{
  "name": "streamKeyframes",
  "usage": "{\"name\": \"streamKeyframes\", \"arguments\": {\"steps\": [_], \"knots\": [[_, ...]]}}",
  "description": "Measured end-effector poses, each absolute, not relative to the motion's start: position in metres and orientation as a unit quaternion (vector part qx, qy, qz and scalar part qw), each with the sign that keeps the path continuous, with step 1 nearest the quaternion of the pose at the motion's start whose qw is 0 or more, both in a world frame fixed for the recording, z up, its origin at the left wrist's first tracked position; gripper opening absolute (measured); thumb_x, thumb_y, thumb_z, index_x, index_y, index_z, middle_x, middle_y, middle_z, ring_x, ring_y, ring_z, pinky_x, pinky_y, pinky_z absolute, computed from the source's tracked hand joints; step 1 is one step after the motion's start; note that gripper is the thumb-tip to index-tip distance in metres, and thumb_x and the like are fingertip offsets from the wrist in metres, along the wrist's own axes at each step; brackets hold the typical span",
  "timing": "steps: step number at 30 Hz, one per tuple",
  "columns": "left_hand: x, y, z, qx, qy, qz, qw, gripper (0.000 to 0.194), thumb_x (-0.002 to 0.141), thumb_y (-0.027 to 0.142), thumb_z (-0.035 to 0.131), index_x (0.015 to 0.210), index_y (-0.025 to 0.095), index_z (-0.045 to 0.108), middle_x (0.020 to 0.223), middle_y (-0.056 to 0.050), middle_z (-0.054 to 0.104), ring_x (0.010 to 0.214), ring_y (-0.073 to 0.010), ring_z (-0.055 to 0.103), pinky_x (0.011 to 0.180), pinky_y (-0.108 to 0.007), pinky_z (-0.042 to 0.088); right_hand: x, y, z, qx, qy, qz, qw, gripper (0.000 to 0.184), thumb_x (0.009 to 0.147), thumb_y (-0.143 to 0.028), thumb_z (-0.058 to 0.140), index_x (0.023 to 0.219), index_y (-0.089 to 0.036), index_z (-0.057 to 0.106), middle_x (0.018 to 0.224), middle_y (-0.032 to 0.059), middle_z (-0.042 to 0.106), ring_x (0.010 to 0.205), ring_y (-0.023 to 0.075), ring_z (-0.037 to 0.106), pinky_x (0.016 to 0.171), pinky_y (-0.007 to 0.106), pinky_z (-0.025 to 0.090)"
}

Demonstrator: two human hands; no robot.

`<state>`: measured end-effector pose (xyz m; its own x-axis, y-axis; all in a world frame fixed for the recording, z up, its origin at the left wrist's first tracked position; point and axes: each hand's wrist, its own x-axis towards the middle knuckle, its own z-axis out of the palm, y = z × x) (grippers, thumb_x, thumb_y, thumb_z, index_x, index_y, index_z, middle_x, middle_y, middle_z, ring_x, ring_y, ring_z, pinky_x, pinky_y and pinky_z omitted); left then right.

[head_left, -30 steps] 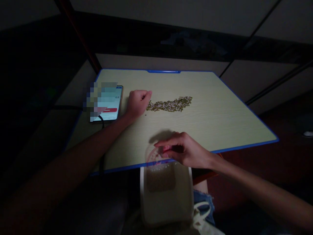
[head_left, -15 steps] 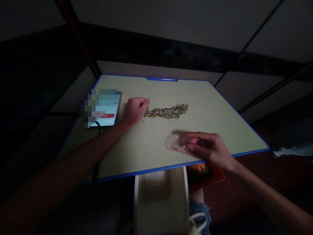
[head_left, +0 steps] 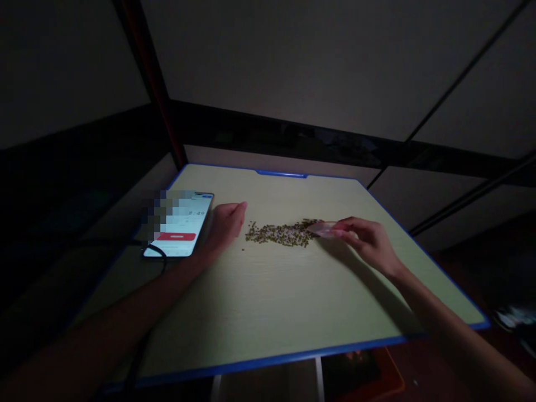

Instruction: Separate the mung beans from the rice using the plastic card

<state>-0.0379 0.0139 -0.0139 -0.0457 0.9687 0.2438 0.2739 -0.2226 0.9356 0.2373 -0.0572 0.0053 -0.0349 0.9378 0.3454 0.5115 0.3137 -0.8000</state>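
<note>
A band of small green and pale beans point(head_left: 281, 233) lies in the middle of a pale tabletop with a blue rim point(head_left: 268, 365). My left hand point(head_left: 224, 224) rests on the table at the left end of the beans, fingers curled loosely together. My right hand point(head_left: 368, 241) is at the right end of the beans, pinching a small clear plastic dish point(head_left: 322, 228) whose edge touches the pile.
A lit phone point(head_left: 181, 225) lies flat left of my left hand, with a dark cable point(head_left: 129, 243) running off its near end. A white container edge point(head_left: 318, 379) and an orange object point(head_left: 368, 377) show below the table's near edge. The surroundings are dark.
My right hand carried the clear dish from the table's near edge up to the right end of the beans. The view tilted upward. My left hand stayed by the beans.
</note>
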Motion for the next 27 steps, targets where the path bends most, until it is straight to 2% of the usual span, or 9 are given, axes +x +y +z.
{"name": "streamKeyframes", "arguments": {"steps": [2,5,10,13,20,27], "knots": [[-0.042,0.017,-0.015,0.566,0.531,0.535,0.335,0.037,0.074,0.031,0.047,0.039,0.019,0.041,0.029,0.005,0.035,0.029,-0.0081,0.033,0.036,-0.022,0.025,0.215,-0.050,0.011,-0.493,-0.731,0.246,0.403,0.011,0.072,-0.028,0.067,0.078,-0.021,0.073,0.077,0.0048,0.072,0.070,0.0185,0.064,0.068,0.033,0.048],[-0.047,0.022,-0.015,0.513,0.542,0.582,0.322,0.038,0.075,0.029,0.044,0.039,0.020,0.037,0.028,0.005,0.032,0.028,-0.0075,0.030,0.034,-0.022,0.023,0.182,-0.026,0.017,-0.378,-0.857,0.185,0.298,0.021,0.082,-0.020,0.053,0.088,-0.023,0.073,0.087,0.0044,0.074,0.081,0.0182,0.066,0.079,0.033,0.047],[-0.047,0.022,-0.014,0.487,0.541,0.601,0.329,0.037,0.075,0.027,0.045,0.039,0.019,0.038,0.028,0.005,0.033,0.028,-0.0071,0.031,0.034,-0.022,0.023,0.144,0.026,0.007,-0.404,-0.857,0.143,0.285,0.027,0.082,-0.013,0.047,0.094,-0.015,0.071,0.091,0.0085,0.073,0.083,0.0207,0.067,0.073,0.032,0.048],[-0.045,0.019,-0.012,0.489,0.540,0.596,0.337,0.037,0.076,0.027,0.045,0.040,0.019,0.038,0.029,0.005,0.033,0.029,-0.0072,0.032,0.034,-0.022,0.024,0.130,0.037,-0.001,-0.399,-0.865,0.142,0.269,0.028,0.081,-0.011,0.048,0.094,-0.016,0.072,0.091,0.0081,0.073,0.082,0.0202,0.067,0.075,0.032,0.047],[-0.043,0.016,-0.010,0.500,0.535,0.587,0.345,0.038,0.077,0.026,0.045,0.041,0.019,0.038,0.030,0.005,0.034,0.029,-0.0065,0.032,0.036,-0.021,0.024,0.120,0.011,-0.003,-0.351,-0.890,0.173,0.234,0.028,0.080,-0.006,0.048,0.094,-0.014,0.071,0.090,0.0083,0.073,0.084,0.0184,0.067,0.075,0.029,0.048],[-0.043,0.016,-0.012,0.508,0.540,0.573,0.349,0.037,0.077,0.029,0.044,0.042,0.018,0.038,0.030,0.005,0.033,0.029,-0.0063,0.032,0.034,-0.020,0.024,0.131,-0.005,-0.001,-0.265,-0.916,0.212,0.216,0.037,0.073,0.005,0.044,0.089,-0.014,0.071,0.090,0.0055,0.072,0.085,0.0164,0.066,0.077,0.026,0.048]]}}
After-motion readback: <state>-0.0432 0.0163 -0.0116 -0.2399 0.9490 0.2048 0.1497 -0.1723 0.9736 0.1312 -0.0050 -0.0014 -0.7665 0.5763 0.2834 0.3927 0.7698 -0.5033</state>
